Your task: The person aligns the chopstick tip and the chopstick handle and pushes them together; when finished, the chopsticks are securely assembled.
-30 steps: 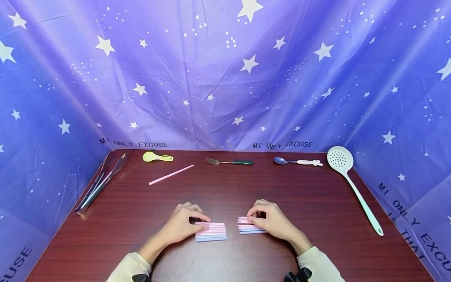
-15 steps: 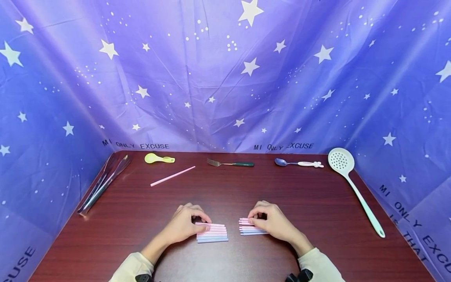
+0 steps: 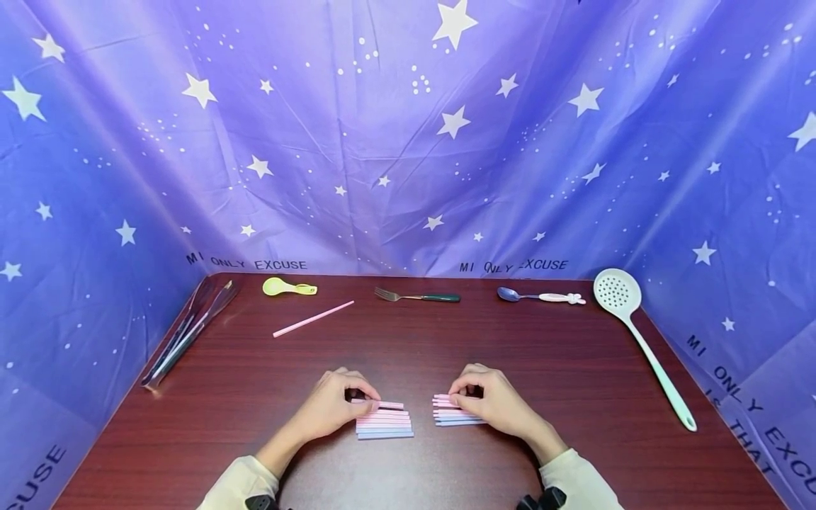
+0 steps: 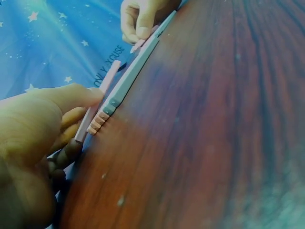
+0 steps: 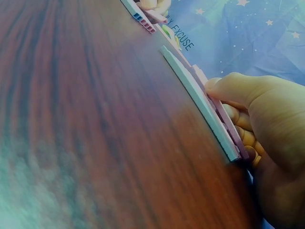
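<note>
Two rows of short sticks, pink at the back and blue in front, lie side by side on the table. My left hand [image 3: 331, 404] pinches a pink stick [image 4: 110, 78] between thumb and fingers, slightly raised and apart from the left row [image 3: 384, 425]. My right hand [image 3: 494, 400] is over the right row [image 3: 446, 413], whose stick ends look narrower. Its thumb and fingers hold a pink stick [image 5: 224, 114] at the row's far side. The palm hides the right part of that row in the head view.
A longer pink stick [image 3: 314, 319] lies behind the left hand. Along the back are a yellow measuring spoon [image 3: 289, 286], a fork [image 3: 417, 295], a blue spoon [image 3: 540, 295] and a skimmer [image 3: 644, 340]. A clear pouch with thin tools [image 3: 188, 340] lies at left.
My left hand has drawn the rearmost pink stick of its row slightly back and left, opening a gap. The right hand has stayed at its row. The head view has shifted slightly.
</note>
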The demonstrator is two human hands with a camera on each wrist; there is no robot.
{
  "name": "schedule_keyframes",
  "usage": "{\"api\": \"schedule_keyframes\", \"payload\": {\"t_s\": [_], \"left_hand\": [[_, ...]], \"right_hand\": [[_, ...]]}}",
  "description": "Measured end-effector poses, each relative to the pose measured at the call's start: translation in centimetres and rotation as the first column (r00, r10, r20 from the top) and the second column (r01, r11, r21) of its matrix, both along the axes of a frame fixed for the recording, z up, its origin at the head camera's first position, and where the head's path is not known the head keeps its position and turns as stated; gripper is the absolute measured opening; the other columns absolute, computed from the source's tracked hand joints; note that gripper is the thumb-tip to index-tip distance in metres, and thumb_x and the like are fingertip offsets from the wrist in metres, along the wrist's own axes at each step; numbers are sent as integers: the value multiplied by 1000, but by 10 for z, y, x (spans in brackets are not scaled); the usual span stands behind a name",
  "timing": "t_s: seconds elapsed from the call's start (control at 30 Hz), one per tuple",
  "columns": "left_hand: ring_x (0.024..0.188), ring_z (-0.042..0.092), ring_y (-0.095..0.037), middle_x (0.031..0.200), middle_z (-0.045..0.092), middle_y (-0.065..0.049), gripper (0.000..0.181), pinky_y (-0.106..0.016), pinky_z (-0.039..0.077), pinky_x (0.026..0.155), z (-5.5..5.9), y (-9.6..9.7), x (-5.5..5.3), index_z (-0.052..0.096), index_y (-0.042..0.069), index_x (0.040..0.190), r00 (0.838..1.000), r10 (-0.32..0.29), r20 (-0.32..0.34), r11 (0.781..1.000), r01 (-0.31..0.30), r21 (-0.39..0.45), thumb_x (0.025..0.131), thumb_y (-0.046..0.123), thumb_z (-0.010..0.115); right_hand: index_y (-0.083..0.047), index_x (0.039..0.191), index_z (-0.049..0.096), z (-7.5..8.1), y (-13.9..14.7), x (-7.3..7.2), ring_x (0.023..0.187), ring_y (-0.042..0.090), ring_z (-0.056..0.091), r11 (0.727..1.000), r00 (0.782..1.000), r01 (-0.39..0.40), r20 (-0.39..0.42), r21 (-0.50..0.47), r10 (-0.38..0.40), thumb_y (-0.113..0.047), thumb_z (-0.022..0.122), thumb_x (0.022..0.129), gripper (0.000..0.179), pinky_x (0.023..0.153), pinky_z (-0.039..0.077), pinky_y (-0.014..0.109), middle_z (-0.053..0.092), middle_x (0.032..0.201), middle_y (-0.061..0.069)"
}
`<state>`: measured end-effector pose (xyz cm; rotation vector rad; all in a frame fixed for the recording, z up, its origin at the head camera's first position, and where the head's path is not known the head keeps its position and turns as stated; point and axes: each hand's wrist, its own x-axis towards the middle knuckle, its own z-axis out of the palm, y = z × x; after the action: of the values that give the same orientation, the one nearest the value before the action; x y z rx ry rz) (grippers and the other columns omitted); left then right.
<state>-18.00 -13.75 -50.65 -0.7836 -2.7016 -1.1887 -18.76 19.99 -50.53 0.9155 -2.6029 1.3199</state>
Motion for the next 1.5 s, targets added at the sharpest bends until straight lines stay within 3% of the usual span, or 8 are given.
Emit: {"api": "schedule_keyframes", "payload": {"t_s": [0.23,0.47,0.6,0.77,1.0,1.27,1.5], "left_hand": [[66,57,1,78,72,13,5,-18,47,62,13,-2,-4,80,24,92,989,36,145,990,-55,130,88,21,81],[70,62,0,83,76,11,8,-20,50,64,45,6,-14,80,24,94,996,31,80,986,-44,164,89,18,81],[71,63,-3,84,76,9,10,-21,52,65,67,12,-19,79,23,94,998,39,38,976,-47,211,88,15,82],[70,62,-4,84,77,7,10,-22,50,63,85,18,-21,79,22,94,999,36,7,963,-36,266,88,15,82],[74,65,-4,87,78,6,9,-20,53,66,89,24,-20,79,21,95,999,4,37,953,-15,301,89,16,82],[75,65,-3,87,78,6,8,-21,54,66,86,28,-19,80,18,96,999,-17,42,956,4,293,89,16,81],[73,64,-4,87,78,6,9,-21,52,65,86,27,-20,80,21,96,999,-9,46,957,-4,291,89,16,81]], "right_hand": [[-24,90,77,10,0,-1,75,3,56,998,1000,10,20,-58,-9,-13,80,90,12,64,48,21,64,81,-8],[-22,93,76,33,2,-6,72,3,53,994,999,30,-12,-102,-31,-9,79,89,14,59,44,22,64,82,-5],[-21,94,76,53,-2,-9,69,5,51,991,997,-2,-72,-131,-7,-5,79,89,16,55,42,22,63,83,-3],[-19,95,77,76,-9,-13,68,6,50,982,994,-32,-110,-185,12,-3,79,88,17,54,41,21,64,84,-2],[-15,96,77,88,-14,-11,70,8,52,972,993,-22,-119,-232,-6,2,79,86,21,57,42,21,64,85,-1],[-14,95,76,82,-19,-10,72,7,54,967,994,-27,-112,-251,-1,0,79,87,17,59,43,20,63,83,-2],[-16,95,77,81,-23,-11,72,8,54,967,994,-25,-109,-253,-3,-1,80,87,17,60,43,20,63,83,-3]]}}
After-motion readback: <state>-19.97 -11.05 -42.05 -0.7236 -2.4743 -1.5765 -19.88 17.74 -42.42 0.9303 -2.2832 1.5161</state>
